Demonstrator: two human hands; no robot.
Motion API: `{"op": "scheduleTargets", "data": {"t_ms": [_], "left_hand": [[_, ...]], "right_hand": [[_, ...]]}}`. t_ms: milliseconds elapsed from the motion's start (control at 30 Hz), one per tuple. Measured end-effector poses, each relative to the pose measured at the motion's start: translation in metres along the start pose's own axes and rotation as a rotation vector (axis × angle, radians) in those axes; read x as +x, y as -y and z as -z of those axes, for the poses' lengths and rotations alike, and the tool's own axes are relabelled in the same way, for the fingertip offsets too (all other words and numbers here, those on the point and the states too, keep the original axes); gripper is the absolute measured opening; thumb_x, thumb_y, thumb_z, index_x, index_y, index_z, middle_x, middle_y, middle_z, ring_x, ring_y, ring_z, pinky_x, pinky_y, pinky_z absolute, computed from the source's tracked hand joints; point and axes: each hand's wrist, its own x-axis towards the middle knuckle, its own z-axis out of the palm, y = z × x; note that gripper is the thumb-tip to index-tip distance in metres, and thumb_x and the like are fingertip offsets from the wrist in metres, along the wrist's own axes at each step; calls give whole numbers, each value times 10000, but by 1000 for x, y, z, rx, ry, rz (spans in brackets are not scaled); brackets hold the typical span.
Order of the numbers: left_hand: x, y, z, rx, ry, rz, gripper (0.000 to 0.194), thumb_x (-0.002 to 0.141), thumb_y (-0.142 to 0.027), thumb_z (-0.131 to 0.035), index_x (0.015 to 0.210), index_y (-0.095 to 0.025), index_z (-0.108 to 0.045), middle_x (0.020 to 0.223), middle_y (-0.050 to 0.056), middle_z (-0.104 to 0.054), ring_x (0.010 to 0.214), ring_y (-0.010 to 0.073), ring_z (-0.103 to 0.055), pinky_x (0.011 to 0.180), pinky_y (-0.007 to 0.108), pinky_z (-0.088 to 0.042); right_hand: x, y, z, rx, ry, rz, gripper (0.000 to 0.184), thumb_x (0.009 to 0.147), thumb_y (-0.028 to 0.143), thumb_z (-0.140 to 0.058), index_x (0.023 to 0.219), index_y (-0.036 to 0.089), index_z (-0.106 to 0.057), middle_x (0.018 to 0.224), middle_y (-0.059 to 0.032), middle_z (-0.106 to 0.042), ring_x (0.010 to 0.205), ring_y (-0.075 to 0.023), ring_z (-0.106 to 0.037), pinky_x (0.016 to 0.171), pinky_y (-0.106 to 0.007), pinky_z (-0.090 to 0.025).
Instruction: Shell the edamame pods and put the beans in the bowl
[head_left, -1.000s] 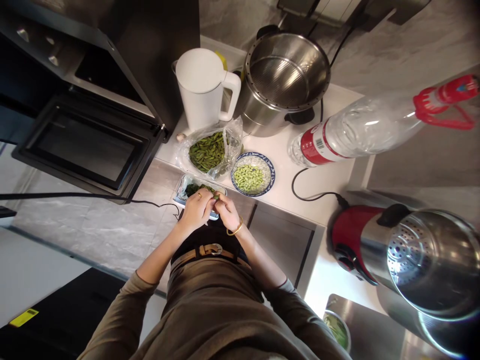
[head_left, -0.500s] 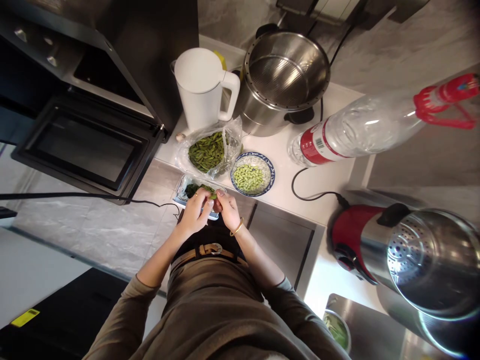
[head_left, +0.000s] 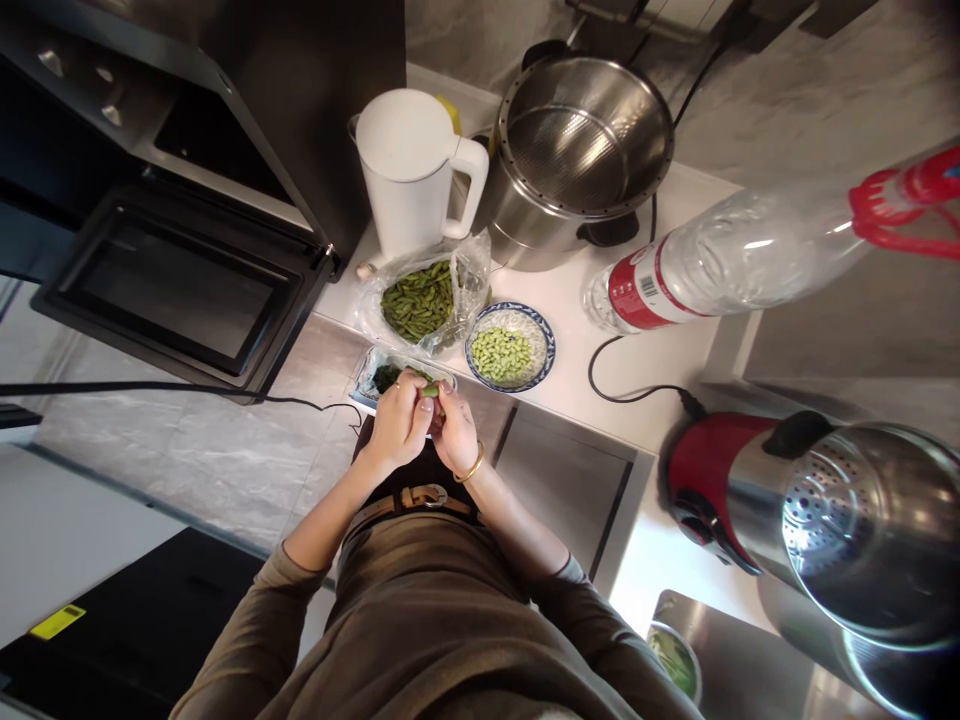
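My left fingers (head_left: 424, 392) and right fingers (head_left: 440, 397) held an edamame pod (head_left: 430, 391); the plastic bottle (head_left: 739, 250) bore a red-and-white label (head_left: 634, 290) with barcode (head_left: 649, 286).

Your left hand (head_left: 401, 418) and right hand (head_left: 454, 428) meet in front of your waist, fingers bent and thumbs close together.

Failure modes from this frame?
Shelled beans could drop onto the floor, since both hands work a pod short of the plate. The plate sits near the counter's front edge, so a forearm bump might tip it.
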Motion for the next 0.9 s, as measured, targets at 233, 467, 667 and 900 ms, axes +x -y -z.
{"op": "scheduleTargets", "data": {"t_ms": [233,467,667,900], "left_hand": [[0,0,0,15,-30,-6,341,933,-505,-254,891,-218,-433,823,40,-505,706,171,-489,673,306,-383],[-4,1,-4,18,-57,-37,277,926,-430,-246,908,-221,-427,810,36,-490,680,170,-474,646,311,-372],[-5,-1,-2,-5,-39,24,319,920,-488,-278,913,-218,-448,823,39,-512,696,169,-494,657,305,-379],[-7,2,-2,-23,-69,57,307,915,-473,-302,899,-213,-463,790,35,-527,675,172,-494,648,312,-380]], "right_hand": [[-4,1,-5,-26,-12,11,463,777,642,-477,637,238,-300,550,46,-280,486,-107,-293,423,-252,-311],[-6,7,-9,9,-21,42,489,785,601,-500,591,235,-239,529,58,-217,474,-93,-218,417,-249,-262],[-5,6,-9,-56,-48,57,446,823,576,-447,613,239,-243,547,45,-248,494,-108,-256,441,-261,-312],[-6,1,-12,-38,-38,56,478,835,574,-444,601,238,-195,538,52,-201,473,-101,-215,414,-257,-253]]}}
